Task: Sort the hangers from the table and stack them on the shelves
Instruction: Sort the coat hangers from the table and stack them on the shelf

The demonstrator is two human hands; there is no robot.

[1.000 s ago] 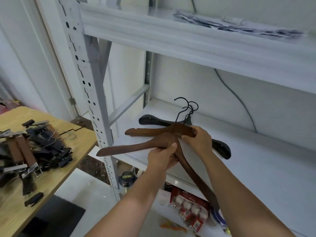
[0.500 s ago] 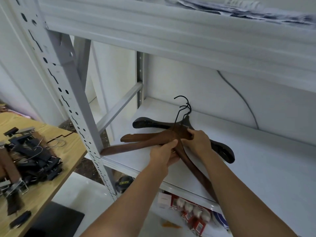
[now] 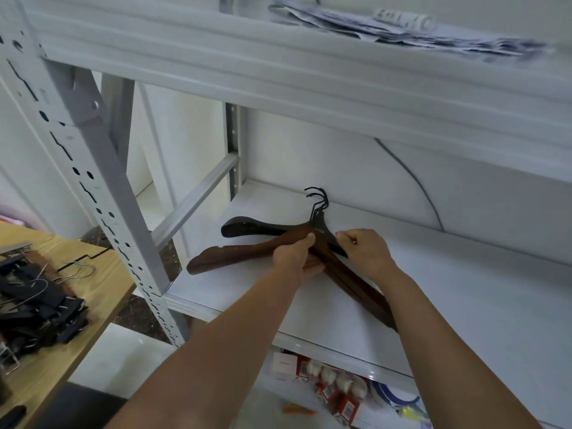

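Brown wooden hangers (image 3: 241, 252) lie stacked on the white middle shelf (image 3: 464, 298), over a black hanger (image 3: 247, 227) whose left arm sticks out behind them. Their black hooks (image 3: 318, 199) point toward the back wall. My left hand (image 3: 297, 258) grips the brown hangers at their neck. My right hand (image 3: 365, 252) is curled at the right side of the neck, on the black hanger's right arm. A pile of black clip hangers (image 3: 40, 305) lies on the wooden table (image 3: 102, 286) at the left.
A perforated grey upright (image 3: 102, 209) of the rack stands between table and shelf. The upper shelf (image 3: 278, 72) hangs low overhead with papers (image 3: 402, 32) on it. Red and white packets (image 3: 334, 382) sit on the shelf below. A cable (image 3: 414, 181) runs down the back wall.
Both hands have carried the brown hangers further onto the shelf and lowered them onto the black hanger. My view has moved closer to the rack.
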